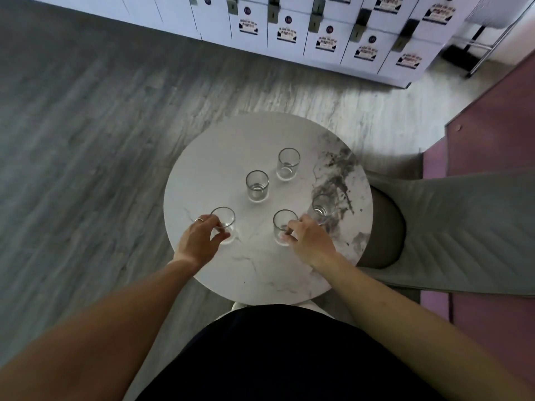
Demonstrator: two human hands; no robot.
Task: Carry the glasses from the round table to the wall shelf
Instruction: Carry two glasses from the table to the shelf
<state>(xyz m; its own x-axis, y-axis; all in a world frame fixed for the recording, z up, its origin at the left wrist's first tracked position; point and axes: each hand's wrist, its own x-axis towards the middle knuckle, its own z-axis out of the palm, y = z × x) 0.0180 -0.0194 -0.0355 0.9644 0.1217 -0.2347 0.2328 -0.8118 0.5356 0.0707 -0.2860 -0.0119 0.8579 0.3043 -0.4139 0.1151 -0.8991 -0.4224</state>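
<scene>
We have five small clear glasses upright on the round table [202, 169], our left hand [197, 241] curled around the near-left glass [224, 224] and our right hand [309, 238] around the near-middle glass [282, 225], judging them light, rigid, slick and breakable, best clasped round the side walls.

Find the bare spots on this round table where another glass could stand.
Bare: the far-left part of the table, beyond the glasses, and the near edge behind both hands. Crowded: the middle and right, where five glasses cluster.
</scene>
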